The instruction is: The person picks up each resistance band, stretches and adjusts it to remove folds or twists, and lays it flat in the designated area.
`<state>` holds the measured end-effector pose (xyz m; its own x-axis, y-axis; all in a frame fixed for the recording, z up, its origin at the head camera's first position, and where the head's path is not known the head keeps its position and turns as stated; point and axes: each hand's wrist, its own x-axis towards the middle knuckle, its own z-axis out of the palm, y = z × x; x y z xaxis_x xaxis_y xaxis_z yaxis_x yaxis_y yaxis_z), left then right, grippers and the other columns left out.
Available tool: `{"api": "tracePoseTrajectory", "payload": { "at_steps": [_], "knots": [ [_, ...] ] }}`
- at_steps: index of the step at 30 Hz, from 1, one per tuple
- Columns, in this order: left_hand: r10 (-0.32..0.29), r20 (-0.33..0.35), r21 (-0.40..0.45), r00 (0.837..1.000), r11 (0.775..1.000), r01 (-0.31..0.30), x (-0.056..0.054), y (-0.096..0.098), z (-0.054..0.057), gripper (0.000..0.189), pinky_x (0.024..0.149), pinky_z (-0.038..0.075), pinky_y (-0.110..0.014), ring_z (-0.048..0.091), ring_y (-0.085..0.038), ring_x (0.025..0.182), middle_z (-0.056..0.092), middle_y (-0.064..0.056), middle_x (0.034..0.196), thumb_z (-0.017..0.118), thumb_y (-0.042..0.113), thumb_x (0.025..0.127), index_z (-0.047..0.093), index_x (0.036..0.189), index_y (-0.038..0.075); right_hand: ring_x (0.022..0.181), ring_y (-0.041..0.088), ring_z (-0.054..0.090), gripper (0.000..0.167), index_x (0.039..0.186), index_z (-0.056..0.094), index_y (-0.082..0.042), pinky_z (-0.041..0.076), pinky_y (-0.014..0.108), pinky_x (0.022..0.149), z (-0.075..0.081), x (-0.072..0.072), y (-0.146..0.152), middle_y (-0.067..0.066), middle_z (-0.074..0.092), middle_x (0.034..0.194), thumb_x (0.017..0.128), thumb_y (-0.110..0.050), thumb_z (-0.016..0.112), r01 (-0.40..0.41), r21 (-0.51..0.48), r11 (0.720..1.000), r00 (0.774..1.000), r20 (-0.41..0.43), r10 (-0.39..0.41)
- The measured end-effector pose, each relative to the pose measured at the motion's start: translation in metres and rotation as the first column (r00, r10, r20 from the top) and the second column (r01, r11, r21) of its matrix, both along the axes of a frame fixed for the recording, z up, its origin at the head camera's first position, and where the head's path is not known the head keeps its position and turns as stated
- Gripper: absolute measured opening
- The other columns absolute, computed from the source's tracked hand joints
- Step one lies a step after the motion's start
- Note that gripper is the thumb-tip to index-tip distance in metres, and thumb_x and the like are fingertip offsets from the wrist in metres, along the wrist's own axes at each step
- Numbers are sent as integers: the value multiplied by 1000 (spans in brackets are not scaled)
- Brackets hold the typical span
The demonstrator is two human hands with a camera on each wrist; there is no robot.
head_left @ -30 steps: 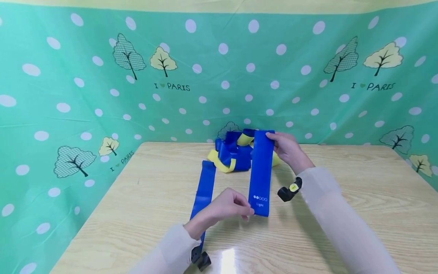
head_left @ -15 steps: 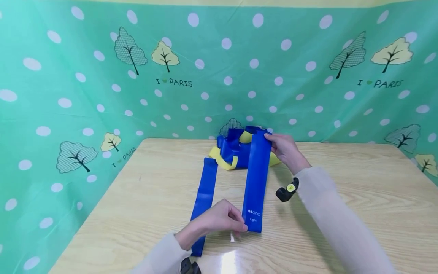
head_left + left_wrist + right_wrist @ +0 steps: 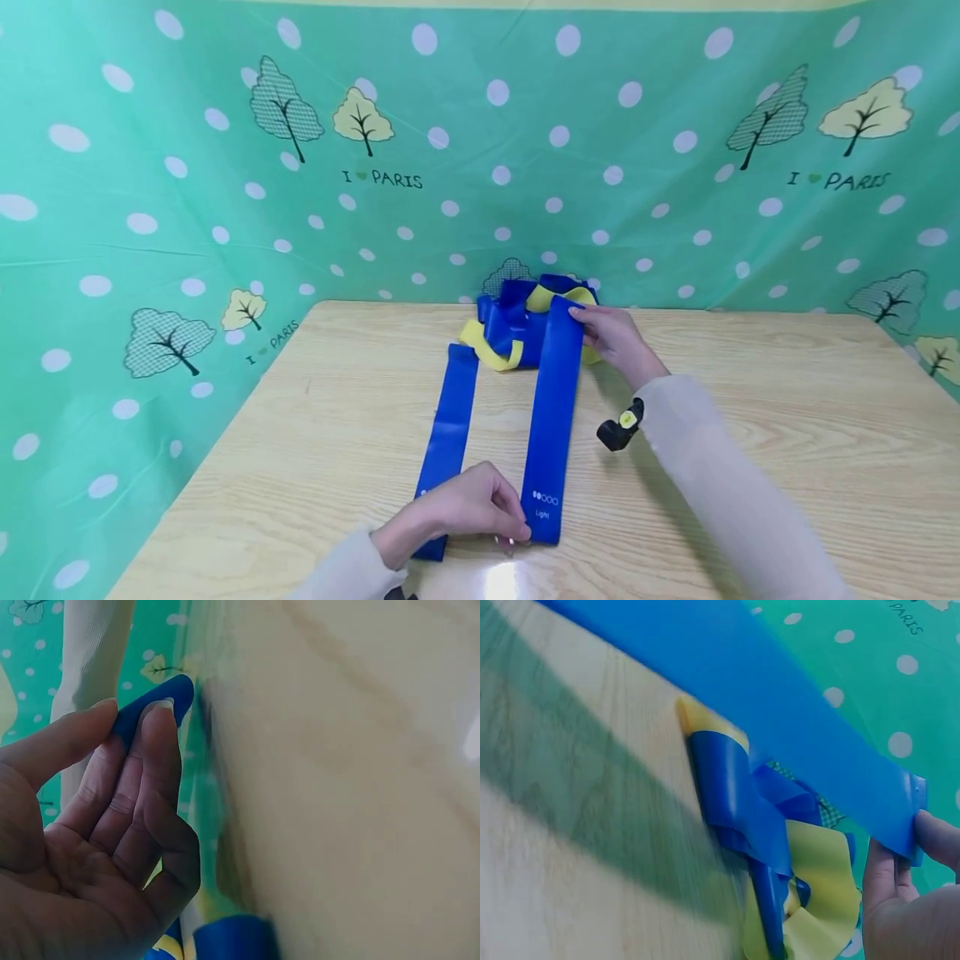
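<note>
A blue resistance band [image 3: 555,408] marked "Light" is stretched between both hands above the table. My left hand [image 3: 480,504] pinches its near end between thumb and fingers; the left wrist view shows the folded blue edge [image 3: 154,705] at the fingertips. At the far end my right hand [image 3: 615,337] grips the band's top corner, thumb on the outer face, as the right wrist view [image 3: 919,825] also shows. Another blue band [image 3: 450,417] lies flat on the left, partly hidden behind the left hand and forearm.
A heap of tangled blue and yellow bands [image 3: 517,325] sits at the back of the wooden table [image 3: 337,467], behind the held band. A green dotted cloth [image 3: 450,125] hangs behind the table and along its left side.
My left hand has come down toward the near edge with the band's end, and the band has swung lower and left. The right hand has shifted slightly left and down, still gripping.
</note>
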<state>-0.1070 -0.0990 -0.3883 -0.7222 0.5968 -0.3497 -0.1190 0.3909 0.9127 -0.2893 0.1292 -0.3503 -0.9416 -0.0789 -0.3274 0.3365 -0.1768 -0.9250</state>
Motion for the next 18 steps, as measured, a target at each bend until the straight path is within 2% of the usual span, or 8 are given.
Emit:
{"api": "tracePoseTrajectory", "payload": {
  "at_steps": [4,6,10,14,18],
  "knots": [
    [9,8,0,1000,1000,-9,5,-2,-2,8,65,53,-21,66,-14,57,70,-23,75,72,3,80,71,78,-4,76,2,57,41,134,44,-4,48,14,67,-4,-2,-5,-7,57,91,96,-16,56,-2,32,999,1000,9,2],
    [8,11,7,1000,1000,-8,8,-3,-3,8,65,53,-20,66,-14,57,70,-25,75,72,2,80,70,78,-5,73,2,56,29,123,49,-7,47,15,65,-4,-2,-7,-8,57,87,96,-16,56,-5,39,999,1000,7,5],
    [13,-5,2,1000,1000,-13,13,-7,-4,9,57,48,-19,64,-11,56,70,-22,73,72,3,79,70,77,-5,70,3,53,10,102,51,-13,44,17,64,-5,-3,-8,-10,56,80,95,-18,57,0,45,999,1000,0,0],
    [40,-34,-13,999,999,-41,16,-10,-5,8,52,42,-18,62,-8,56,70,-18,70,73,5,78,70,77,-3,77,5,52,8,101,52,-13,44,18,67,-5,-4,-5,-9,53,87,95,-18,57,9,24,1000,1000,-3,-9],
    [62,-30,8,998,998,-61,18,-13,-6,6,53,44,-17,64,-11,57,70,-21,72,72,3,79,70,78,-4,79,6,51,6,99,54,-14,44,18,67,-6,-5,-4,-9,54,88,95,-18,57,1,7,1000,1000,-2,-1]
  ]
}}
